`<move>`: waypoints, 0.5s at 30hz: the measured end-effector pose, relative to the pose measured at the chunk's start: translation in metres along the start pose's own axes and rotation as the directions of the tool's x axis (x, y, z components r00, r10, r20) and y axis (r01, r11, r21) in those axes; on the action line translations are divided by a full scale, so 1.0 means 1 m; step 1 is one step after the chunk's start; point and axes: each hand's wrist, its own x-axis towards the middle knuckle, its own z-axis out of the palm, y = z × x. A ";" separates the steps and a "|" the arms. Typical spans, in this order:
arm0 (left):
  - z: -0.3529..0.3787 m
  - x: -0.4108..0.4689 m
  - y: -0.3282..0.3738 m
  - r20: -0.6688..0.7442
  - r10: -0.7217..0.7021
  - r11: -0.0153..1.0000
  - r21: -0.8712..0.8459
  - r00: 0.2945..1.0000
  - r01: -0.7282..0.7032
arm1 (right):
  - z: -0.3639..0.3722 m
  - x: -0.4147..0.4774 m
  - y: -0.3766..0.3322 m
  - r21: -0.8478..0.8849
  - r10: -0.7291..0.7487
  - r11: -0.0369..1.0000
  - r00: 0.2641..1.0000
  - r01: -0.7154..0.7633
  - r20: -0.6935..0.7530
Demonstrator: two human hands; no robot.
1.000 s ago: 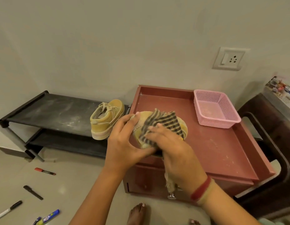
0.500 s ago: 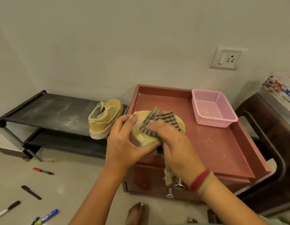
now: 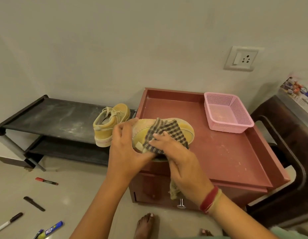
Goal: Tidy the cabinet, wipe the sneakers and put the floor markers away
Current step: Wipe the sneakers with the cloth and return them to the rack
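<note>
Step in hand: sneaker wiping, centre frame. Sneaker [image 3: 187,131] is grasped by left grip [image 3: 125,149] above cabinet [image 3: 236,169]. Cloth [image 3: 165,133] is clutched in right grip [image 3: 180,163] and pressed on it. Second sneaker [image 3: 110,125] is left on rack [image 3: 51,118]. Markers [image 3: 46,181] are left on floor, lower left. Next, judged: remaining surfaces to be rubbed.

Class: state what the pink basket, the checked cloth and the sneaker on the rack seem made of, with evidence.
Pink basket: probably moulded plastic, matte; regular mesh holes.
Checked cloth: soft woven fabric; frayed hanging end.
Sneaker on the rack: suede-like tan upper, perhaps; dull fuzzy surface, pale rubbery-looking sole.
</note>
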 end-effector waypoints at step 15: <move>-0.007 -0.002 -0.009 0.113 -0.005 0.994 0.109 0.994 -0.007 | 0.008 -0.002 0.022 -0.011 0.068 0.998 0.997 -0.069 -0.043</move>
